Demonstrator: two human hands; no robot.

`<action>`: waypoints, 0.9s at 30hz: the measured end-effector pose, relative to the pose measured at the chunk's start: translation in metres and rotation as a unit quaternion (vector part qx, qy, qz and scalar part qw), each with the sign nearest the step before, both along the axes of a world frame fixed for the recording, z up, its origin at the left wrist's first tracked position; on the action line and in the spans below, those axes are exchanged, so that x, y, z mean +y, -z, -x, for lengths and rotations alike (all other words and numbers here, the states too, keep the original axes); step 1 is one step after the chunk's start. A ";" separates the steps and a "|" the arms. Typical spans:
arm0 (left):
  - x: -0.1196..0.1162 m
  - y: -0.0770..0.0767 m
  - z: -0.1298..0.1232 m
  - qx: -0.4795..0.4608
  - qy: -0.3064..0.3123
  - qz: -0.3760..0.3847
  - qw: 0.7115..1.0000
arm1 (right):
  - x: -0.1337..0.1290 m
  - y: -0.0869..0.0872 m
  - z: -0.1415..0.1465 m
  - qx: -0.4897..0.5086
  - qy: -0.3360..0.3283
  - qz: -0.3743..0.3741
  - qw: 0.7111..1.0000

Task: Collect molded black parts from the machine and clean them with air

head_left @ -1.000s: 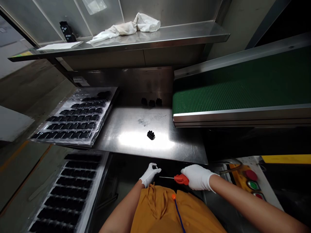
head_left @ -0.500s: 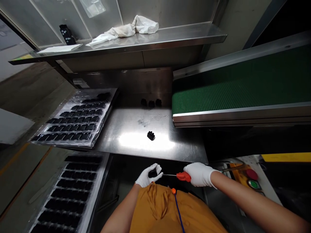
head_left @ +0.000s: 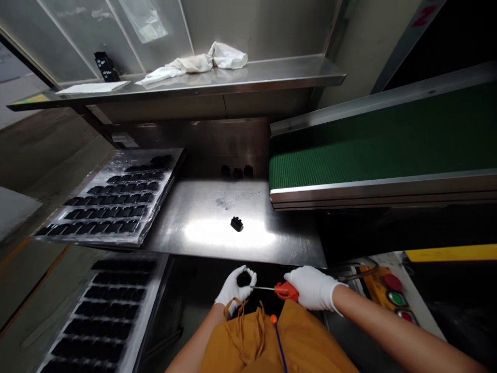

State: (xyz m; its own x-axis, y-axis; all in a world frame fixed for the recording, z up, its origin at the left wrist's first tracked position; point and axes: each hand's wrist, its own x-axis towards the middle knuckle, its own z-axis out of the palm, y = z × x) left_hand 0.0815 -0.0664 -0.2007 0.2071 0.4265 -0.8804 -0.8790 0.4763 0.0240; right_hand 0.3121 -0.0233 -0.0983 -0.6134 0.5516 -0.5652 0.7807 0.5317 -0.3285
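Okay, my right fingers are wrapped round the red blow gun, just in front of my apron: light, stiff plastic, I'd judge, best held by the handle. Its thin nozzle points left, long axis nearly side to side. My left fingers curl in a ring at its tip; can't tell whether they're clamped on anything. Beyond, one black moulded part sits on the surface.

- The white-gloved right hand holds a red-handled tool, its thin metal shaft pointing left, toward the white-gloved left hand.
- One small black knobbed block sits on the shiny steel desk.
- Right: a ribbed green conveyor belt.
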 end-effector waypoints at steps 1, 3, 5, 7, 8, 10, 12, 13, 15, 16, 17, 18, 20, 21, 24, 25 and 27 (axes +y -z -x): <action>-0.002 -0.007 -0.001 0.007 0.019 -0.007 1.000 | 0.001 -0.006 0.000 0.008 0.001 -0.010 1.000; -0.005 -0.024 -0.002 0.027 0.065 -0.033 0.997 | 0.003 -0.024 -0.002 0.023 0.009 -0.040 0.999; -0.007 -0.044 -0.002 0.049 0.109 -0.066 0.991 | 0.008 -0.050 -0.008 0.059 0.028 -0.081 0.995; -0.005 -0.071 -0.001 0.086 0.166 -0.119 0.975 | 0.016 -0.080 -0.019 0.140 0.072 -0.153 0.976; -0.003 -0.087 -0.001 0.109 0.199 -0.150 0.962 | 0.022 -0.095 -0.026 0.196 0.101 -0.203 0.954; 0.004 -0.120 -0.002 0.152 0.250 -0.207 0.934 | 0.038 -0.122 -0.044 0.290 0.167 -0.325 0.884; 0.012 -0.153 -0.006 0.161 0.244 -0.249 0.923 | 0.059 -0.141 -0.064 0.319 0.250 -0.425 0.810; 0.016 -0.168 -0.010 0.150 0.225 -0.266 0.925 | 0.070 -0.146 -0.072 0.311 0.298 -0.462 0.775; 0.021 -0.194 -0.018 0.112 0.179 -0.296 0.932 | 0.091 -0.150 -0.087 0.262 0.384 -0.488 0.739; 0.022 -0.204 -0.022 0.089 0.161 -0.306 0.934 | 0.100 -0.149 -0.092 0.229 0.411 -0.487 0.736; 0.022 -0.213 -0.026 0.069 0.148 -0.314 0.935 | 0.107 -0.147 -0.097 0.195 0.424 -0.485 0.740; 0.022 -0.220 -0.029 0.054 0.140 -0.320 0.936 | 0.112 -0.143 -0.100 0.164 0.420 -0.487 0.748; 0.018 -0.231 -0.033 0.033 0.133 -0.326 0.935 | 0.117 -0.133 -0.105 0.119 0.371 -0.507 0.769; 0.015 -0.234 -0.034 0.023 0.133 -0.328 0.935 | 0.117 -0.128 -0.107 0.105 0.341 -0.522 0.775; 0.007 -0.240 -0.035 -0.008 0.135 -0.337 0.932 | 0.114 -0.115 -0.110 0.069 0.291 -0.558 0.774; 0.005 -0.242 -0.035 -0.020 0.134 -0.339 0.931 | 0.113 -0.111 -0.111 0.056 0.286 -0.565 0.772; 0.002 -0.244 -0.035 -0.042 0.126 -0.341 0.931 | 0.111 -0.106 -0.111 0.038 0.270 -0.573 0.773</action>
State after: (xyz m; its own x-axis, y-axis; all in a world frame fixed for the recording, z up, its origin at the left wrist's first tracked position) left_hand 0.1169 -0.0647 0.0432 0.4325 0.8086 -0.3989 -0.7540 0.5670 0.3317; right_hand 0.4235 0.0873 0.0077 -0.1265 0.8503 0.5108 0.9920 0.1109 0.0610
